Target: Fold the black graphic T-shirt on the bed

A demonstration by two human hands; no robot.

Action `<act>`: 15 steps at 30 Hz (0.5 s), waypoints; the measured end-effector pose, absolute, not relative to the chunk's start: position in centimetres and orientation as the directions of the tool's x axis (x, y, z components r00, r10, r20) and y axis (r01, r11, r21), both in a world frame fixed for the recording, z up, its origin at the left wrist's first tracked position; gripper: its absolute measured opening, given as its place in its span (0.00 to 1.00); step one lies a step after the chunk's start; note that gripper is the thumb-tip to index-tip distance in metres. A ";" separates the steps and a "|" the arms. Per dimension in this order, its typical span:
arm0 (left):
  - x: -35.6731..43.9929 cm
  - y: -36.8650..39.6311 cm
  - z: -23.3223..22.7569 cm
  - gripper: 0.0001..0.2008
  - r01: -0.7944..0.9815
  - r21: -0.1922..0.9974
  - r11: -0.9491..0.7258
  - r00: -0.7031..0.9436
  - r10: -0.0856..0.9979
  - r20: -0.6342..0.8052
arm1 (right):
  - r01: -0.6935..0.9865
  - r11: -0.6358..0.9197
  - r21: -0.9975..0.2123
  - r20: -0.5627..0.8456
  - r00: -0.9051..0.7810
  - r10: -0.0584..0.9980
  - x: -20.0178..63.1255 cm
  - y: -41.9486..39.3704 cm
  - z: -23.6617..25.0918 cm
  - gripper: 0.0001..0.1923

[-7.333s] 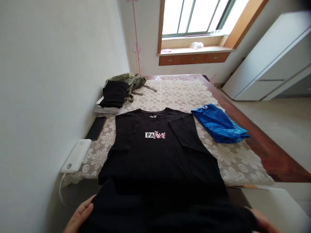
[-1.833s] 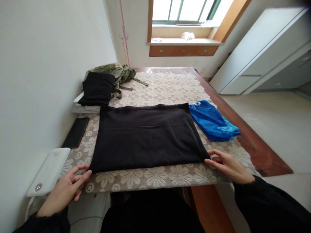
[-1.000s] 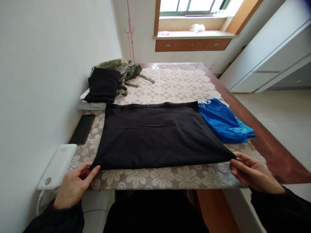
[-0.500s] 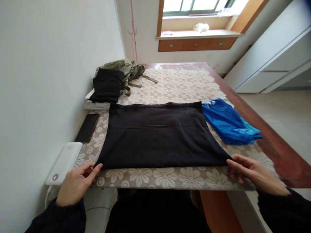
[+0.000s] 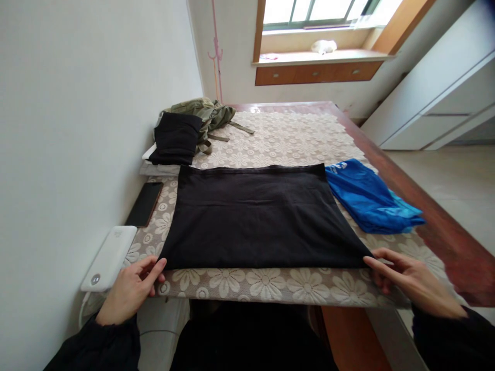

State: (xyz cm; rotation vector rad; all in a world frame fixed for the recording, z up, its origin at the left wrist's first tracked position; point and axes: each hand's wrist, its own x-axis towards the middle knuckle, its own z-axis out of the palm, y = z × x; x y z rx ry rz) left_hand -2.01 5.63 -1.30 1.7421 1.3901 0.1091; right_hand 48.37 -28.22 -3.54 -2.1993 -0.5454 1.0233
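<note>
A black garment (image 5: 251, 216), folded into a wide rectangle, lies flat across the near part of the table; whether it is a shirt or something else cannot be made out. Its near left corner is pinched between the thumb and fingers of my left hand (image 5: 133, 286). At the near right corner, my right hand (image 5: 412, 278) has the same kind of pinch. The near edge is drawn straight between both hands. Folded blue clothing (image 5: 367, 198) touches the black garment's right side. Beyond its far left corner sits a folded black cloth (image 5: 178, 136) on a pale stack.
A lace tablecloth (image 5: 286, 136) covers most of the table. Along the left wall are a phone (image 5: 145, 204) and a white power bank (image 5: 110, 257) with a cable. An olive backpack (image 5: 216, 116) lies behind the stack. The table's wooden edge (image 5: 436, 226) shows at right.
The whole view has shifted slightly. Both hands keep their pinch on the garment's near corners, and the garment looks practically unchanged.
</note>
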 end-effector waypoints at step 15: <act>-2.1 5.6 -1.6 0.26 0.784 0.619 0.053 0.227 0.903 -0.365 | 0.138 -0.683 -0.718 -0.343 0.783 0.519 45.6 -27.4 -2.6 0.29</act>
